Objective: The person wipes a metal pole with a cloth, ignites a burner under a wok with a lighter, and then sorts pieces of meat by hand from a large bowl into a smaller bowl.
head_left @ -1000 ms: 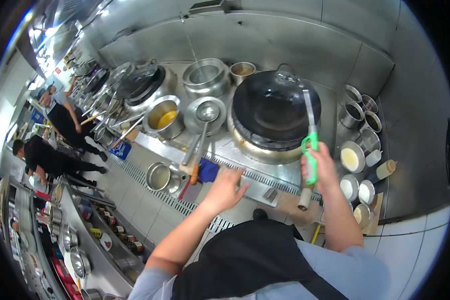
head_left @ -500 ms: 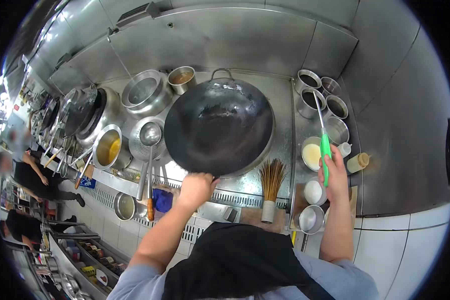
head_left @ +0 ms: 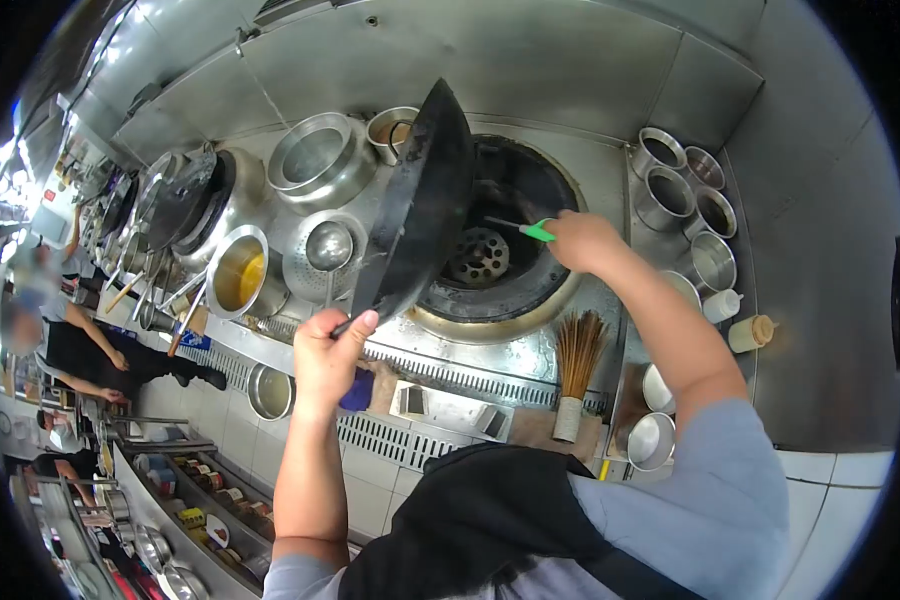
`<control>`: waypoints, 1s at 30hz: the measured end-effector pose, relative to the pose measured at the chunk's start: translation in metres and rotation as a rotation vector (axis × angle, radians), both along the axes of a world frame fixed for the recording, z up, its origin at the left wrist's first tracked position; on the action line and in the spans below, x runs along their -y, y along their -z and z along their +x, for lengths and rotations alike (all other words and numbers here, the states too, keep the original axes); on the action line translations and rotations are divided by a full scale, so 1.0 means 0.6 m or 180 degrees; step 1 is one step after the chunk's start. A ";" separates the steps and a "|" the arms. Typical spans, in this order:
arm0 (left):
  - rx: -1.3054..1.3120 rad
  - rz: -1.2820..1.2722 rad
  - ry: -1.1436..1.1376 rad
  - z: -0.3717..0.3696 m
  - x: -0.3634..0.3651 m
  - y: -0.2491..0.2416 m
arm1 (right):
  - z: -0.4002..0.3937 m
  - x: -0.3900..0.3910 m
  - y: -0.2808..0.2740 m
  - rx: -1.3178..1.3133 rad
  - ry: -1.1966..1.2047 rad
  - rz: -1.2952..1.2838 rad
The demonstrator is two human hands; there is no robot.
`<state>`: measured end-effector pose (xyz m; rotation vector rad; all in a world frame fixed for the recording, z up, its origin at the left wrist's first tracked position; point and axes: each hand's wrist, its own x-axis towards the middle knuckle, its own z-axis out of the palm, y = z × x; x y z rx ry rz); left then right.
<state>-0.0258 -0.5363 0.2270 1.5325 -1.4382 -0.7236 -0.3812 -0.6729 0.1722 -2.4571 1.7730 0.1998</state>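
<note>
A black wok (head_left: 410, 215) is tilted up on its side, its outer face toward the left. My left hand (head_left: 332, 358) grips its near rim or handle. The round stove burner (head_left: 481, 258) lies uncovered to the right of the wok. Over the burner, my right hand (head_left: 582, 241) is closed on the green handle of a thin metal-tipped lighter (head_left: 538, 230), whose tip points left into the burner opening. No flame can be made out.
Left are a ladle (head_left: 329, 246), a pot with yellow liquid (head_left: 240, 275) and a large metal pot (head_left: 313, 155). A bamboo brush (head_left: 573, 370) stands near the front edge. Metal cups (head_left: 665, 198) and squeeze bottles (head_left: 751, 333) line the right. People stand at far left.
My left hand has lifted and tipped the wok leftward off the burner. My right hand has moved left with the lighter, from above the cups to over the burner.
</note>
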 end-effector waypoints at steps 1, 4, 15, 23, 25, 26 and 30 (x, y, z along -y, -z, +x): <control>-0.0145 -0.0042 0.0026 0.011 0.006 0.001 | 0.023 0.035 0.025 -0.0394 -0.0234 0.0110; -0.0263 0.0050 -0.0129 0.020 0.014 -0.017 | 0.075 0.117 0.112 -0.1197 -0.0812 0.0232; 0.0173 0.0152 -0.0259 0.018 0.020 -0.001 | 0.120 0.173 0.193 -0.1591 -0.1257 0.0288; 0.0602 0.0250 -0.0067 0.009 0.026 0.008 | 0.111 0.168 0.211 -0.1254 -0.1042 0.0334; 0.0674 0.0291 -0.0067 0.005 0.028 0.006 | 0.114 0.168 0.186 -0.1132 -0.0726 0.0327; 0.0684 0.0296 -0.0078 0.000 0.028 0.005 | 0.116 0.164 0.169 -0.1006 -0.0412 0.0344; 0.1363 -0.0664 0.0634 -0.036 0.015 0.032 | 0.020 0.166 0.089 0.0266 0.0691 -0.0309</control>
